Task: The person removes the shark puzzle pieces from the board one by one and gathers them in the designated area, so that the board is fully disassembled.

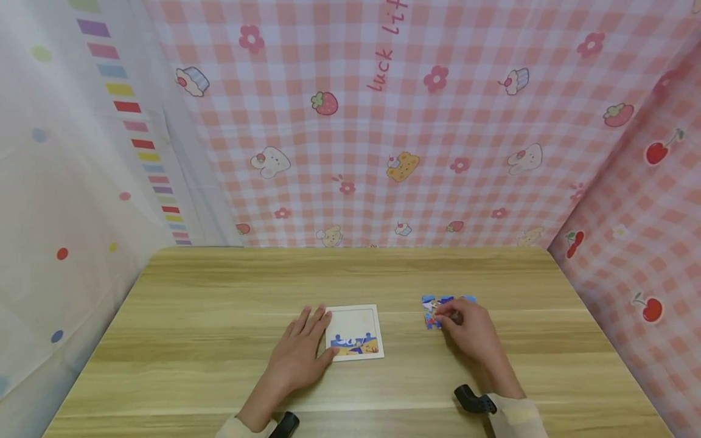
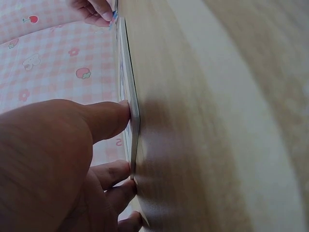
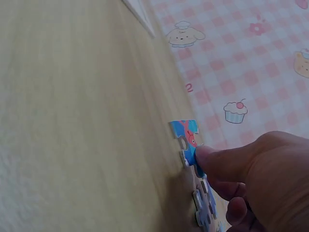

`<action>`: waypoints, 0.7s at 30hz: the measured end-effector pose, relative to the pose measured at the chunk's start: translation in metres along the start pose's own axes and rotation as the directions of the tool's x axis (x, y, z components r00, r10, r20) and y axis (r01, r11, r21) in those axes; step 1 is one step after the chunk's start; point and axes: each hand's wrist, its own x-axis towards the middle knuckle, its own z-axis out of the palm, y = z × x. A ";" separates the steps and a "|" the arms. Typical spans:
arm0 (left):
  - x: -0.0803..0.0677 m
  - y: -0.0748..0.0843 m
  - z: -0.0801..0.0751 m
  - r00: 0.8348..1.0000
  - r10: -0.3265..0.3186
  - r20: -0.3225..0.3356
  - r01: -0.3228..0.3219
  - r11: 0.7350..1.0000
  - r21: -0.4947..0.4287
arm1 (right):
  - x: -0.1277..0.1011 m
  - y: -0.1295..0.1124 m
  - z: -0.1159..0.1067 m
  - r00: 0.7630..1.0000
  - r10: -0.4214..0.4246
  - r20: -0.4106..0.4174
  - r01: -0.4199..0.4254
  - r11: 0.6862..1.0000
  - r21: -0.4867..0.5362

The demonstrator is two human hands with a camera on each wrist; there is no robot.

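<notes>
A white puzzle board [image 1: 355,327] lies flat on the wooden table [image 1: 219,286], with a few coloured pieces fitted along its near edge. My left hand [image 1: 313,333] rests flat on the table with straight fingers against the board's left edge; in the left wrist view the thumb [image 2: 108,116] touches the board's rim [image 2: 130,111]. To the right lies a small cluster of loose blue puzzle pieces [image 1: 445,302]. My right hand [image 1: 448,317] pinches one blue piece [image 3: 187,136] from that cluster, thumb on top. The rest of the cluster sits partly under the hand.
Pink checked cloth with cartoon prints [image 1: 416,134] hangs behind the table and along its right side. A pale dotted curtain [image 1: 60,201] closes the left side. Black wrist-camera mounts [image 1: 472,399] sit at both sleeves near the table's front edge.
</notes>
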 end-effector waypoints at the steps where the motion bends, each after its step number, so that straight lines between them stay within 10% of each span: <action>1: 0.000 0.000 0.000 1.000 0.000 0.001 0.000 1.000 -0.002 | 0.000 0.000 0.000 1.000 -0.004 -0.003 0.004 1.000 -0.014; 21: 0.001 0.001 -0.002 1.000 -0.001 0.008 0.001 1.000 -0.001 | 0.001 -0.004 -0.001 1.000 -0.005 -0.007 0.005 1.000 -0.001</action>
